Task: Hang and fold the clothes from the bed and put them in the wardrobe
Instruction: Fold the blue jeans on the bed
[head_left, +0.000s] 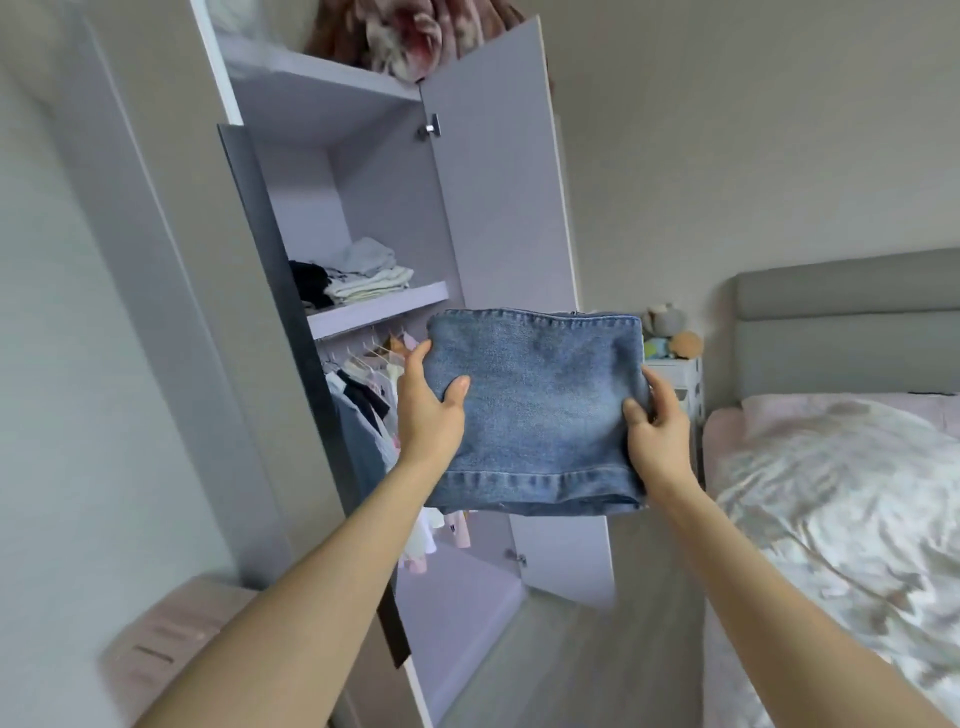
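Note:
A folded blue denim garment (535, 410) is held flat in the air in front of the open wardrobe (363, 197). My left hand (428, 410) grips its left edge, thumb on top. My right hand (657, 426) grips its right edge the same way. Behind the garment, the wardrobe's middle shelf (379, 309) carries a small pile of folded clothes (358, 278), light ones and a black one. Below that shelf, several garments hang on hangers (371, 374). The bed (841, 493) with a pale patterned cover lies to the right.
The wardrobe's right door (498, 197) stands open toward the bed, its left door (280, 322) open toward me. A floral bundle (410, 36) sits on the top shelf. A white nightstand with soft toys (670, 332) stands by the grey headboard (852, 322). A pinkish box (166, 639) is low left.

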